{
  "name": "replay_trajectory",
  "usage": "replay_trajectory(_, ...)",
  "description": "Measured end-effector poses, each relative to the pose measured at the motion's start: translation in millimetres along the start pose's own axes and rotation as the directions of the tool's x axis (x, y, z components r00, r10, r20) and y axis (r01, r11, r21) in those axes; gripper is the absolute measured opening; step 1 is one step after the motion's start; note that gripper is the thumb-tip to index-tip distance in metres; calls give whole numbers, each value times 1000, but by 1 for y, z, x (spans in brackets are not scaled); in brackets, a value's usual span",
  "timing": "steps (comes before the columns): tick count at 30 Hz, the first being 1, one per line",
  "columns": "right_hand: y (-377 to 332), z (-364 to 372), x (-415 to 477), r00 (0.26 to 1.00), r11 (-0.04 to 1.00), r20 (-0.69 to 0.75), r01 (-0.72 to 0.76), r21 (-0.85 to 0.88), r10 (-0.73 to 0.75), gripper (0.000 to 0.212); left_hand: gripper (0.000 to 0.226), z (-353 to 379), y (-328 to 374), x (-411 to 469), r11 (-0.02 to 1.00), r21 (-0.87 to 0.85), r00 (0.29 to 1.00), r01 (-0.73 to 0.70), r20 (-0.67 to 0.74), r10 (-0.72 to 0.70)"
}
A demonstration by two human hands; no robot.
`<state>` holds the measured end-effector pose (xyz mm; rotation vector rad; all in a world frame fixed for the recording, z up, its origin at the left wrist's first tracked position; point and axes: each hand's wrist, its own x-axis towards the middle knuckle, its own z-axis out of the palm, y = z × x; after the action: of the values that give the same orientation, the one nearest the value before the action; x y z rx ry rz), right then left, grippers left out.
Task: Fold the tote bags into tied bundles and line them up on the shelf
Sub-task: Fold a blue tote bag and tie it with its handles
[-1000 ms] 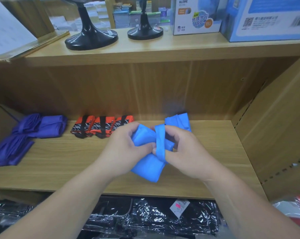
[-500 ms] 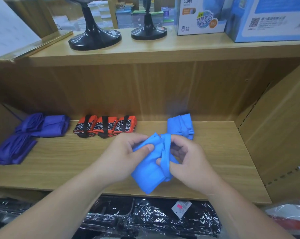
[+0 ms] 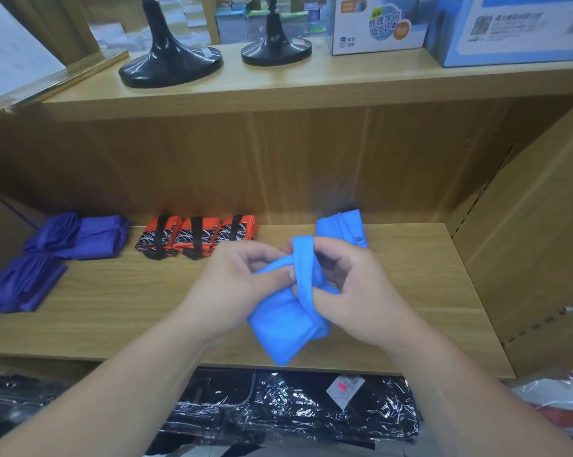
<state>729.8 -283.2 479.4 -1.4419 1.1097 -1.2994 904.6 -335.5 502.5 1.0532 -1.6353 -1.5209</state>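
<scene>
Nearest, below the blue tote bag (image 3: pixel 283 328), lie black things in shiny plastic wrap (image 3: pixel 278 413), and one has a tag with a pink sticker (image 3: pixel 345 389). The blue tote bag is folded small and held just above the front of the wooden shelf (image 3: pixel 130 311). The left hand (image 3: pixel 232 285) grips the bag's left side with its fingers curled and its thumb pressed on the cloth. The right hand (image 3: pixel 357 291) pinches the blue strap (image 3: pixel 303 265), which runs up and over the bag's middle. Just behind the bag, on the same shelf, sits a second blue bundle (image 3: pixel 341 225). To the bag's left and farther back, three orange bundles (image 3: pixel 196 237) with black bands stand side by side, touching. Farther left than those lie purple bags (image 3: pixel 77 237), with another one (image 3: pixel 21 285) nearer the front. High above and behind the bag, the top shelf holds two black stands (image 3: pixel 169 65), a white box (image 3: pixel 377 28) and a blue box (image 3: pixel 515 31). Both boxes are closed, so I cannot tell what is inside.
</scene>
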Motion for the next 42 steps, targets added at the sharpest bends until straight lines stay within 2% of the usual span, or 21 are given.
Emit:
replay_trajectory(2,1,0,0,997,1000,-78,0,13,1,36,15,4,-1,1,976,-211,989,52,-123,-79)
replay_trajectory(5,9,0,-3,970,996,-238,-41,75,58,30,24,11,-1,-5,899,-429,987,85,-86,-134)
replay_trajectory(6,13,1,-3,963,996,-261,-49,73,67,27,24,16,-3,-9,908,-410,988,90,-75,-132)
replay_trajectory(8,17,6,-5,960,995,-264,-82,55,94,24,15,24,-10,-15,969,-235,986,80,-122,-111)
replay_trajectory(11,14,7,-7,971,992,-205,-127,0,125,28,11,24,-15,-17,995,-90,988,33,-149,-46)
replay_trajectory(12,12,4,-8,976,988,-168,-150,-32,142,33,12,21,-15,-17,997,-72,993,12,-120,-20)
replay_trajectory(15,6,-8,-9,979,967,14,-198,-163,203,74,22,16,-15,-21,999,-27,999,-45,2,45)
replay_trajectory(16,3,-10,-10,979,961,57,-182,-206,197,80,23,15,-14,-22,998,-7,998,-65,12,65)
replay_trajectory(18,-3,-12,-9,979,960,101,-147,-240,175,75,21,14,-15,-21,993,57,995,-101,8,100)
replay_trajectory(21,-10,-15,-6,963,963,170,-173,-206,209,51,18,14,-16,-18,985,132,994,-107,14,106)
replay_trajectory(23,-9,-15,-4,973,975,143,-162,-151,183,33,16,15,-19,-16,989,126,996,-84,-12,86)
replay_trajectory(27,-2,-12,-3,992,989,-82,-105,-108,96,20,15,24,-19,-19,997,-81,1000,0,-10,-1)
replay_trajectory(29,-2,-9,-3,987,990,-144,-82,-117,65,12,24,28,-19,-21,986,-165,999,15,41,-8)
replay_trajectory(32,0,-4,-1,979,979,-178,-126,-162,96,8,58,28,-23,-20,991,-125,994,37,110,-24)
replay_trajectory(35,9,-6,-2,959,969,-182,-236,-76,219,8,58,30,-28,-21,985,-127,987,113,124,-97)
replay_trajectory(38,19,-7,-10,944,955,-174,-258,144,281,10,51,36,-31,-17,982,-156,994,108,16,-107)
replay_trajectory(40,26,-6,-15,921,943,-238,-261,206,307,28,48,39,-32,-9,976,-205,988,72,-118,-98)
replay_trajectory(42,28,-6,-18,906,931,-250,-290,220,341,33,46,41,-33,-1,976,-215,976,37,-201,-82)
